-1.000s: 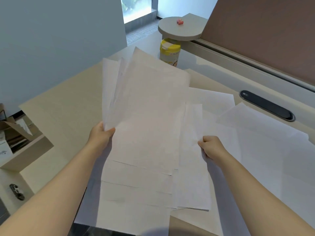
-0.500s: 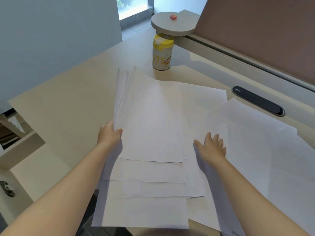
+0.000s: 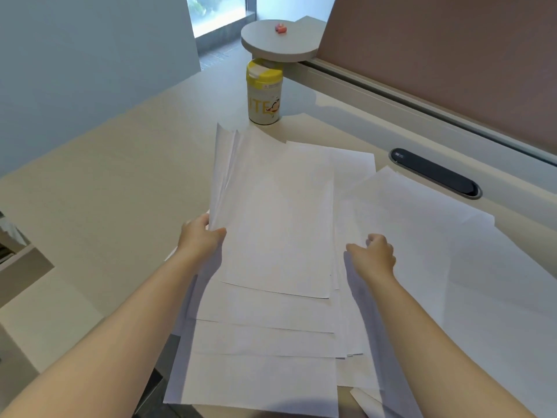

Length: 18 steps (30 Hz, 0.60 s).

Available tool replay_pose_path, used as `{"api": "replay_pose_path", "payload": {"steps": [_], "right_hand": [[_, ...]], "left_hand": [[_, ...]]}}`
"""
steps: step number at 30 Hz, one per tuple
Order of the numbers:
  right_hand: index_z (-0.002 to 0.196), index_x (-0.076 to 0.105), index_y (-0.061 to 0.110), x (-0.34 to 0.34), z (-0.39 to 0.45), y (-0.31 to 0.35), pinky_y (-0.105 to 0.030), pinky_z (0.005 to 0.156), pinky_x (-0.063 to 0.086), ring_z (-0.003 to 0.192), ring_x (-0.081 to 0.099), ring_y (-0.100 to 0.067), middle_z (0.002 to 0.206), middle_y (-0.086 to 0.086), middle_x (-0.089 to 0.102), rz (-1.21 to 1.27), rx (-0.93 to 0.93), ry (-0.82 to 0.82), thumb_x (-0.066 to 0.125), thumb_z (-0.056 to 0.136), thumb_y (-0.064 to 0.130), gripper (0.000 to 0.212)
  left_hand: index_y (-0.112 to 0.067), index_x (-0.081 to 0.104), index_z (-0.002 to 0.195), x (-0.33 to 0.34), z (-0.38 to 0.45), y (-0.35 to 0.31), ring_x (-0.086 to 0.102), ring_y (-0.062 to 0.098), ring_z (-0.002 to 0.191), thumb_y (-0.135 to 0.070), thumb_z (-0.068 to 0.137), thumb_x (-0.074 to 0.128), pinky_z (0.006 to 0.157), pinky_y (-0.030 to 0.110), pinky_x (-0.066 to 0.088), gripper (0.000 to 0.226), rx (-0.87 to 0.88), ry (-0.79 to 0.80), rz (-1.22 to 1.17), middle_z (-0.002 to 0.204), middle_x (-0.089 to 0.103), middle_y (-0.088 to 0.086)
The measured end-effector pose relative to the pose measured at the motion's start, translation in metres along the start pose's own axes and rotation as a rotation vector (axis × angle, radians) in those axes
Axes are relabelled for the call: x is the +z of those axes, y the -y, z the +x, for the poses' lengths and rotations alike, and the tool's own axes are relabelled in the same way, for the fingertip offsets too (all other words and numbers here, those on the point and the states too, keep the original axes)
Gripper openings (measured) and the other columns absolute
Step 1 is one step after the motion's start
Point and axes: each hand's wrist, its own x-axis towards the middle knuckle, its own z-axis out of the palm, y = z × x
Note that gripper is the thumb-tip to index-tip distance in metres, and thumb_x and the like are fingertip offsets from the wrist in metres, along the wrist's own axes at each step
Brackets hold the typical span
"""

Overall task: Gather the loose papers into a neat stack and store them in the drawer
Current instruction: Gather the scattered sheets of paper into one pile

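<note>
Paper stack (image 3: 271,224), fanned, ctr desk (image 3: 99,188): L hand (image 3: 199,239) grips its 9 o'clock edge, R hand (image 3: 372,256) curled at 3 o'clock, grip unclear; canister (image 3: 264,95) at 12.

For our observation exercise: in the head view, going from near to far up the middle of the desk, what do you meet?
Left hand → yellow-lidded tub → round shelf → small red thing.

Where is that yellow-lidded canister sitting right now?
In the head view, the canister stands upright on the desk, far centre, just beyond the papers and below the round shelf.
</note>
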Motion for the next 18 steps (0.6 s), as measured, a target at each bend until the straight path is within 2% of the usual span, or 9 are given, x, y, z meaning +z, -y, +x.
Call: {"api": "replay_pose_path", "payload": {"steps": [1,2,4,5,8,11,13,15,18], "right_hand": [[0.116,0.05,0.006,-0.001,-0.001,0.0,-0.031,0.078,0.042,0.111,0.046,-0.033,0.132,-0.012,0.043,0.078,0.024,0.039,0.053,0.083,0.014,0.034],[0.104,0.053,0.005,-0.001,-0.005,0.001,-0.025,0.063,0.041,0.09,0.039,-0.024,0.123,-0.013,0.046,0.16,0.052,0.08,0.054,0.083,0.011,0.022],[0.111,0.049,-0.005,0.001,-0.01,0.0,-0.019,0.047,0.04,0.104,0.058,-0.027,0.123,-0.02,0.054,0.336,0.102,0.177,0.055,0.084,0.006,0.03],[0.116,0.045,-0.007,0.001,-0.012,-0.002,-0.019,0.048,0.04,0.087,0.057,-0.026,0.124,-0.022,0.055,0.401,0.129,0.234,0.056,0.084,0.007,0.036],[0.101,0.042,0.002,-0.003,-0.022,-0.006,-0.019,0.05,0.043,0.075,0.062,-0.016,0.104,-0.011,0.061,0.408,0.127,0.357,0.058,0.085,0.008,0.023],[0.107,0.053,-0.003,-0.009,-0.023,-0.014,-0.027,0.063,0.05,0.082,0.061,-0.024,0.094,-0.013,0.06,0.449,0.103,0.353,0.05,0.084,-0.008,0.024],[0.107,0.054,-0.001,-0.012,-0.026,-0.019,-0.025,0.065,0.049,0.083,0.059,-0.026,0.087,-0.009,0.061,0.51,0.047,0.318,0.044,0.083,-0.013,0.029],[0.105,0.055,0.005,-0.016,-0.029,-0.02,-0.017,0.06,0.048,0.075,0.058,-0.019,0.081,-0.002,0.06,0.565,-0.021,0.275,0.042,0.082,-0.014,0.032],[0.094,0.055,0.011,-0.014,-0.031,-0.016,-0.022,0.064,0.047,0.073,0.058,-0.017,0.08,-0.001,0.06,0.658,-0.041,0.232,0.045,0.084,-0.012,0.027]], "left_hand": [[-0.001,0.058,0.115,0.0,-0.003,-0.001,0.055,0.027,0.094,-0.005,0.084,0.053,0.083,0.036,0.044,0.032,-0.02,0.031,-0.048,0.114,0.062,0.02],[0.001,0.057,0.117,0.0,-0.005,-0.001,0.053,0.025,0.092,-0.002,0.084,0.052,0.08,0.035,0.044,0.033,-0.028,0.067,-0.09,0.112,0.062,0.019],[0.001,0.053,0.118,0.002,-0.015,-0.003,0.052,0.024,0.093,0.0,0.086,0.049,0.077,0.032,0.042,0.033,-0.021,0.149,-0.127,0.109,0.06,0.016],[-0.002,0.052,0.119,0.003,-0.022,-0.004,0.051,0.024,0.095,0.0,0.087,0.048,0.079,0.032,0.041,0.033,-0.01,0.185,-0.122,0.112,0.06,0.016],[-0.008,0.048,0.127,0.009,-0.041,-0.008,0.049,0.021,0.102,-0.002,0.09,0.045,0.086,0.032,0.036,0.037,0.021,0.282,-0.131,0.113,0.055,0.004],[-0.016,0.051,0.114,0.013,-0.055,-0.016,0.05,0.021,0.098,-0.004,0.09,0.045,0.076,0.027,0.04,0.028,0.065,0.337,-0.116,0.101,0.057,0.001],[-0.014,0.052,0.112,0.012,-0.061,-0.021,0.051,0.021,0.097,-0.006,0.09,0.047,0.071,0.023,0.042,0.024,0.077,0.318,-0.124,0.104,0.057,0.004],[-0.012,0.049,0.12,0.011,-0.062,-0.021,0.051,0.022,0.096,-0.008,0.089,0.049,0.073,0.025,0.043,0.031,0.062,0.275,-0.171,0.112,0.057,0.008],[-0.017,0.028,0.138,0.007,-0.054,-0.022,0.05,0.022,0.098,-0.008,0.088,0.053,0.085,0.031,0.04,0.057,0.048,0.168,-0.284,0.109,0.054,0.004]]}}
